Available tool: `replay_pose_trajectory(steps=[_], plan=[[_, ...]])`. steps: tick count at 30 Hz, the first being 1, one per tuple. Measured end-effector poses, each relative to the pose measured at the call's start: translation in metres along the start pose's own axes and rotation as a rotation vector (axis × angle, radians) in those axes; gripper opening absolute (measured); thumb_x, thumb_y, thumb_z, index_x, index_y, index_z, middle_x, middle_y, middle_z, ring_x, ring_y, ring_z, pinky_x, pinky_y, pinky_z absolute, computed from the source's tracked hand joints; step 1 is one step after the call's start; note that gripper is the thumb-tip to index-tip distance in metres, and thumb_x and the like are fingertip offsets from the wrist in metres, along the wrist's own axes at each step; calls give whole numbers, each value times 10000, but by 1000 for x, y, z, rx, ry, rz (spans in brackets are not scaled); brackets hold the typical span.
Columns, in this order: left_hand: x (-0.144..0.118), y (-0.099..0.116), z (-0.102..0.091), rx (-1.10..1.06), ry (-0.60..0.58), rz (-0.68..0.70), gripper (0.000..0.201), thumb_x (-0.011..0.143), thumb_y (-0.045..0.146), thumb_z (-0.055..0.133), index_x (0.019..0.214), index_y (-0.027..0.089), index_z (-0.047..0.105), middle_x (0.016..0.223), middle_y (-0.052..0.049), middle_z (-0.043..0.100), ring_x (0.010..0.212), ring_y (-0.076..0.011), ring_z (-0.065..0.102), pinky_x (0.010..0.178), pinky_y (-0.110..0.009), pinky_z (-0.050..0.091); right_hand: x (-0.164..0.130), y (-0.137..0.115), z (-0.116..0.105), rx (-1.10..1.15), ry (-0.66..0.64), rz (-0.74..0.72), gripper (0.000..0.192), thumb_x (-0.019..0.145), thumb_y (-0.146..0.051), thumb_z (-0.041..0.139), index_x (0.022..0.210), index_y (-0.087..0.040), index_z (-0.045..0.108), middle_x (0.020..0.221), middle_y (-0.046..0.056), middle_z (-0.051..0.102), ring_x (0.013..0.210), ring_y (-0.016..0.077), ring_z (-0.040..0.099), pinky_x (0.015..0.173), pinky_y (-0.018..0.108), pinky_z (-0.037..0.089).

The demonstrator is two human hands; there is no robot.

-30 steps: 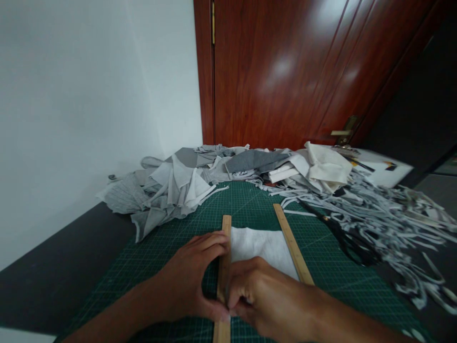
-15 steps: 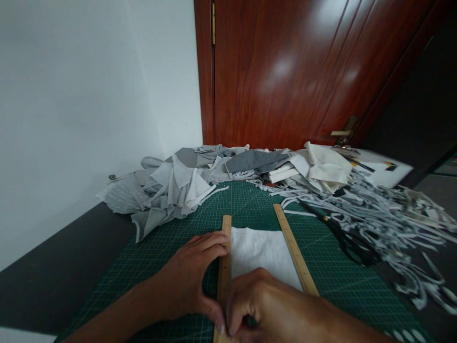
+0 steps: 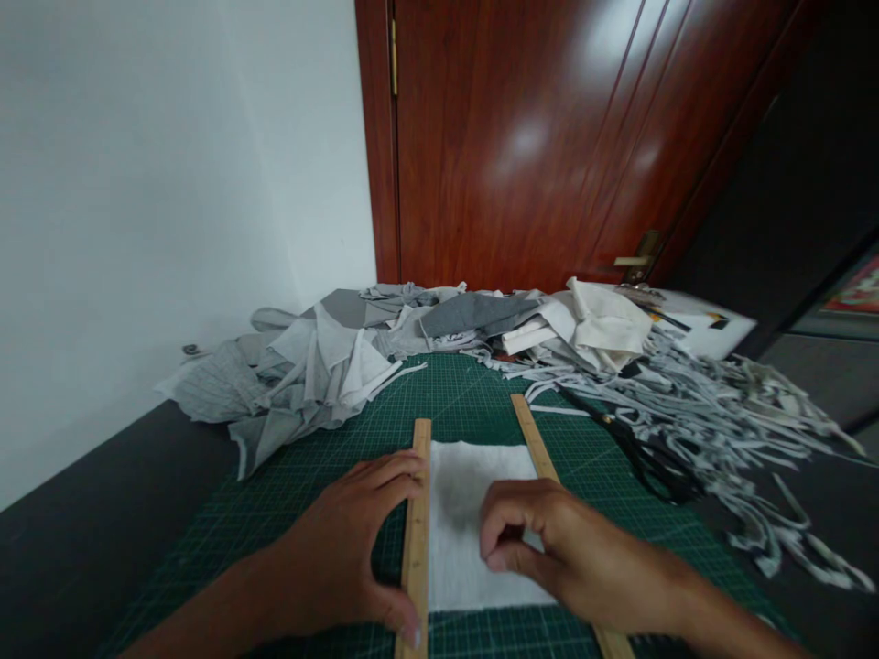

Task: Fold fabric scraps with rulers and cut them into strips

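My left hand [image 3: 347,554] presses a wooden ruler [image 3: 416,513] flat on the green cutting mat [image 3: 275,513], fingers on its left edge, thumb near its lower end. A white fabric piece [image 3: 461,522] lies between that ruler and a second wooden ruler [image 3: 532,444] to the right. My right hand [image 3: 573,554] hovers over the white fabric with its fingers curled in; whether it holds something small I cannot tell. It covers part of the second ruler.
A heap of grey and white fabric scraps [image 3: 322,361] lies at the mat's far side. Thin cut strips [image 3: 721,412] pile up to the right, with black scissors [image 3: 649,453] on them. A wooden door [image 3: 549,137] and white wall stand behind.
My right hand has left the left ruler's edge and moved right, over the white fabric. The left hand stays on the ruler. The camera view has shifted slightly.
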State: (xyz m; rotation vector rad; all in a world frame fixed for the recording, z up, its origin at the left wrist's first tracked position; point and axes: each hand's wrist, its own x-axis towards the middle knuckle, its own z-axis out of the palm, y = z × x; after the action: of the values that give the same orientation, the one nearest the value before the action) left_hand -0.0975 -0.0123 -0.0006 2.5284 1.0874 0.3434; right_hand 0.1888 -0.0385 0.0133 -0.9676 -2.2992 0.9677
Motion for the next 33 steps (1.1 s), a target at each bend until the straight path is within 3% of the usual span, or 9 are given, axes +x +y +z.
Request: replay_pose_trajectory(steps=[6,11,14,17,24,28,33], plan=[[-2,4,-2,-9,1,-14,914,613,668,911,1364,232,623,1570,-148,549,1450,-400,504,1207,-537,407,4,14,-29,29,162,84,176,1062,-133,408,984,-224,536,787,-11,612,697,167,601,652,289,484],[-2,8,-4,-9,6,-23,872,615,657,908,1327,237,631,1563,-143,554,1437,-395,517,1199,-532,420,11,11,-17,-228,124,-2,234,958,-39,420,897,-221,555,838,13,643,776,178,627,723,292,476],[-3,7,-3,-17,27,0,866,636,638,905,1350,244,616,1562,-142,555,1433,-390,522,1197,-528,419,9,10,-16,-308,122,57,205,925,-56,468,847,-216,569,802,14,661,748,186,644,700,296,461],[-4,4,-1,-18,27,16,848,645,631,903,1347,248,622,1573,-140,543,1434,-389,519,1194,-518,419,6,19,-31,-415,172,166,167,943,-111,506,836,-212,586,742,19,650,658,199,609,614,310,398],[-5,-9,3,-12,5,26,977,602,723,900,1404,263,587,1594,-140,508,1439,-405,498,1197,-536,409,-10,57,-79,-579,233,323,275,1019,-133,413,932,-173,670,772,92,710,675,260,670,640,363,390],[-5,-9,4,-21,8,33,983,600,719,904,1418,274,586,1590,-131,515,1443,-407,495,1202,-537,404,-14,50,-68,-556,195,282,234,1048,-258,504,902,-192,675,743,58,718,642,240,668,610,343,416],[-4,-3,1,-1,-2,15,973,624,747,876,1416,259,591,1596,-142,513,1449,-420,493,1206,-562,404,1,15,-25,-501,86,49,250,1055,-143,434,1006,-202,672,941,70,743,878,228,699,740,330,474]])
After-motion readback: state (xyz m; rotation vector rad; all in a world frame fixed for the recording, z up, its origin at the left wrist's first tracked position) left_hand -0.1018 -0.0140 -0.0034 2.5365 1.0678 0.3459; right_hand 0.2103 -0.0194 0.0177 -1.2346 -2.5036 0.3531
